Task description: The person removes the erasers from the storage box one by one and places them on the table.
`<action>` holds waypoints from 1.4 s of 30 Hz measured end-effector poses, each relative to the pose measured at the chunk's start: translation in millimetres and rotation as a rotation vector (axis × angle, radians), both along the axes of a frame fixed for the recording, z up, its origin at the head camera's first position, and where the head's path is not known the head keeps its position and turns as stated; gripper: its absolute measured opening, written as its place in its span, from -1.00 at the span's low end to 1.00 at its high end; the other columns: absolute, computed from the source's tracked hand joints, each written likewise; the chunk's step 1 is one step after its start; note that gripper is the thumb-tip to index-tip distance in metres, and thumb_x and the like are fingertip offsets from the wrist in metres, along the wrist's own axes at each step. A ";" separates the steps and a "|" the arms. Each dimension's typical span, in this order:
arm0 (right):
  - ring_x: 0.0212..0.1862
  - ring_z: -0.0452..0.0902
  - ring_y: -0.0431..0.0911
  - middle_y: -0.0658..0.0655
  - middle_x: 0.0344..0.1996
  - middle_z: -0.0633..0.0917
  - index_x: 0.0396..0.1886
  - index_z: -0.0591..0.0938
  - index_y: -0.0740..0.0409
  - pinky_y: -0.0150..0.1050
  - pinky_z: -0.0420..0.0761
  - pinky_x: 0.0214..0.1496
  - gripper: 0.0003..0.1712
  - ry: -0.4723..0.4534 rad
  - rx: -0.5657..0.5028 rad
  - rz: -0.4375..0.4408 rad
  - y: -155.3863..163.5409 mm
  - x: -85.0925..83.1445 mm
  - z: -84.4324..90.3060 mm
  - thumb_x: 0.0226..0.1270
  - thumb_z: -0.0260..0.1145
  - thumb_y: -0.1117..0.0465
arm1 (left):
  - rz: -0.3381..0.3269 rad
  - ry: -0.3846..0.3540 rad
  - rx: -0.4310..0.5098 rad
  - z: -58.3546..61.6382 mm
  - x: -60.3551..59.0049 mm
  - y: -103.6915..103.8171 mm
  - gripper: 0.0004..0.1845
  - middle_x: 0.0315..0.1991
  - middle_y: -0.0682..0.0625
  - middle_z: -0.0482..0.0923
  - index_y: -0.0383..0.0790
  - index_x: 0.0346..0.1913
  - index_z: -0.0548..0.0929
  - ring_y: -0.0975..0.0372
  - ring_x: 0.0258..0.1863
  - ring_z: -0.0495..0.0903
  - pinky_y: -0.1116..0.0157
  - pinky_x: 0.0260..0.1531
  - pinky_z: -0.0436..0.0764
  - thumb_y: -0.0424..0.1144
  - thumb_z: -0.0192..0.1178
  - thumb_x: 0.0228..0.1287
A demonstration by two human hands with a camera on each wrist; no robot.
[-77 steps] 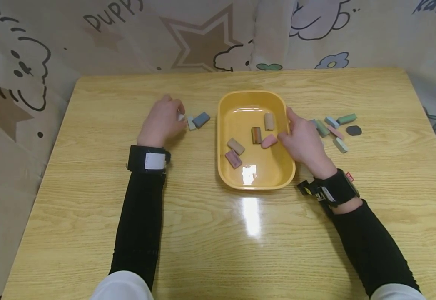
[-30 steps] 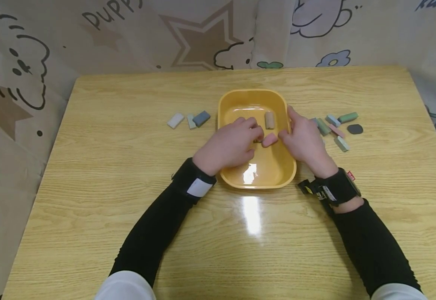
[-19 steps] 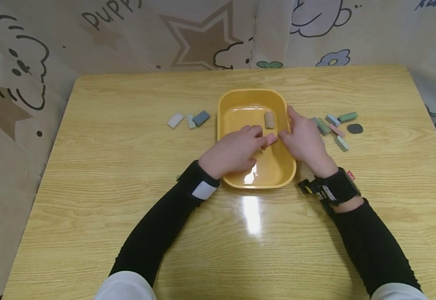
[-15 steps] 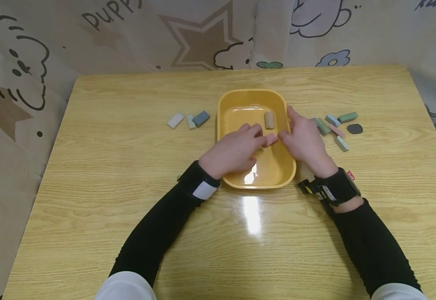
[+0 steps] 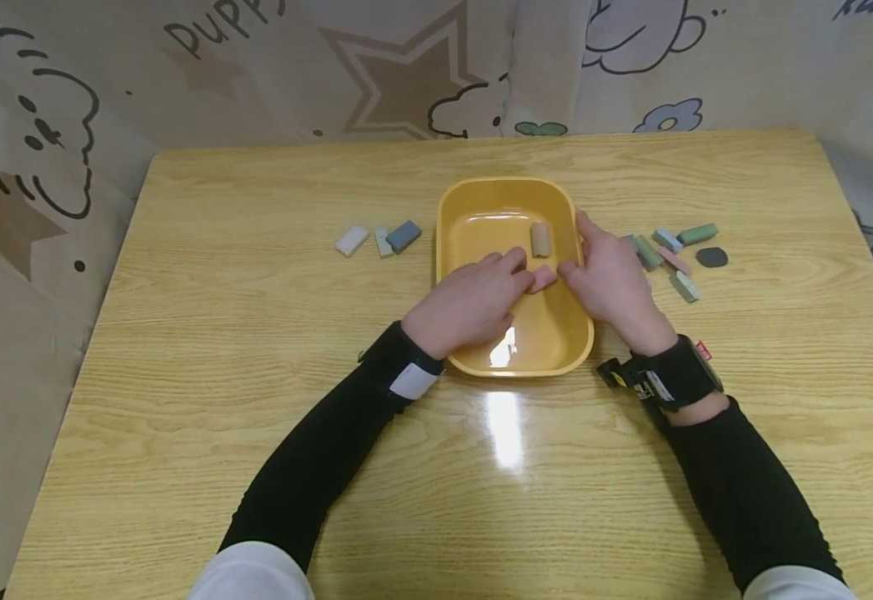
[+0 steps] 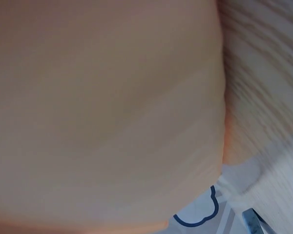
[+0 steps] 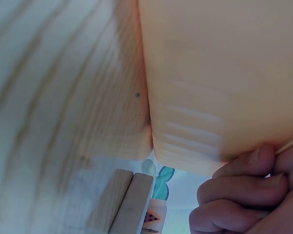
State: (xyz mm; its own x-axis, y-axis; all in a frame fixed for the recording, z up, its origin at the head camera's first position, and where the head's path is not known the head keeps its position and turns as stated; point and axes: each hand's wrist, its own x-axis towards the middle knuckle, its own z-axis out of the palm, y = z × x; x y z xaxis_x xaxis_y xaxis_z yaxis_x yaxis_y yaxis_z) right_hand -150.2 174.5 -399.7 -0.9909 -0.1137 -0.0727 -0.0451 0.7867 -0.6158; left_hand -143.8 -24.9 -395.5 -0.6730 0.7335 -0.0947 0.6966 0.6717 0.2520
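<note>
In the head view, the left hand [image 5: 468, 304] is inside the tray [image 5: 511, 372], fingers bent beside the pink block [image 5: 544, 279] near the tan block [image 5: 539, 240], its grasp impossible to tell, while the right hand [image 5: 614, 279] grips the tray's right side. The left wrist view shows mostly the tray's wall. In the right wrist view, curled fingers [image 7: 239, 190] hold the tray's edge, a pale block [image 7: 132, 204] on the table [image 7: 34, 107] nearby.

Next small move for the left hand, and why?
Probably bring the left hand thumb toward its fingers to pinch the pink block: the index finger is at that block's left end, and the right hand grips the yellow tray, which should steady it. Check first, though: anything under the left hand is hidden.
</note>
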 end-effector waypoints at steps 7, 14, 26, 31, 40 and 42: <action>-0.58 0.58 -0.01 0.28 -0.51 0.62 0.54 0.17 0.29 -0.22 0.52 -0.60 -0.17 0.016 -0.007 0.009 -0.5 0.0 0.1 0.25 0.15 0.31 | 0.010 -0.007 0.029 0.0 0.3 -0.6 -0.76 -0.15 -0.01 0.33 -0.21 0.03 0.66 0.17 -0.24 0.38 0.30 -0.29 0.45 -0.32 0.18 0.35; -0.61 0.52 -0.02 0.22 -0.59 0.56 0.54 0.17 0.29 -0.21 0.46 -0.62 -0.17 0.014 0.000 0.006 -1.0 -0.3 -0.1 0.25 0.15 0.30 | 0.015 0.038 -0.029 -0.5 0.2 -1.0 -0.81 0.04 -0.07 0.42 -0.25 -0.06 0.69 0.10 -0.04 0.30 0.30 -0.13 0.44 -0.31 0.16 0.35; -0.59 0.56 -0.02 0.21 -0.60 0.57 0.54 0.19 0.25 -0.22 0.49 -0.61 -0.18 0.013 -0.007 0.006 -2.2 0.0 0.1 0.25 0.15 0.31 | 0.038 0.023 -0.013 -2.9 -0.7 -2.8 -0.92 -0.10 -0.03 0.40 -0.15 -0.24 0.64 0.11 -0.11 0.31 0.29 -0.19 0.44 -0.34 0.20 0.23; -0.63 0.52 -0.04 0.20 -0.61 0.54 0.54 0.16 0.30 -0.22 0.45 -0.64 -0.17 0.008 -0.002 0.003 -2.1 -0.6 -0.2 0.25 0.15 0.30 | 0.047 0.010 0.027 2.3 -3.8 -3.7 -0.92 -0.12 0.03 0.40 -0.08 -0.28 0.62 0.16 -0.12 0.31 0.33 -0.16 0.39 -0.27 0.24 0.13; -0.71 0.40 -0.06 0.10 -0.74 0.41 0.54 0.18 0.26 -0.21 0.35 -0.68 -0.18 0.007 0.010 -0.005 -1.8 0.4 0.8 0.27 0.16 0.29 | 0.108 -0.018 0.149 28.9 -10.4 -21.4 -0.85 -0.15 0.07 0.38 -0.07 -0.27 0.59 0.16 -0.06 0.29 0.32 -0.11 0.38 -0.21 0.28 0.06; -0.69 0.42 -0.05 0.10 -0.72 0.44 0.54 0.19 0.25 -0.20 0.36 -0.67 -0.18 0.013 0.008 -0.003 -1.2 0.8 0.5 0.26 0.15 0.29 | 0.137 -0.017 0.173 33.9 -12.3 -28.2 -0.83 -0.17 0.07 0.36 -0.07 -0.25 0.59 0.16 -0.06 0.28 0.31 -0.14 0.39 -0.21 0.28 0.05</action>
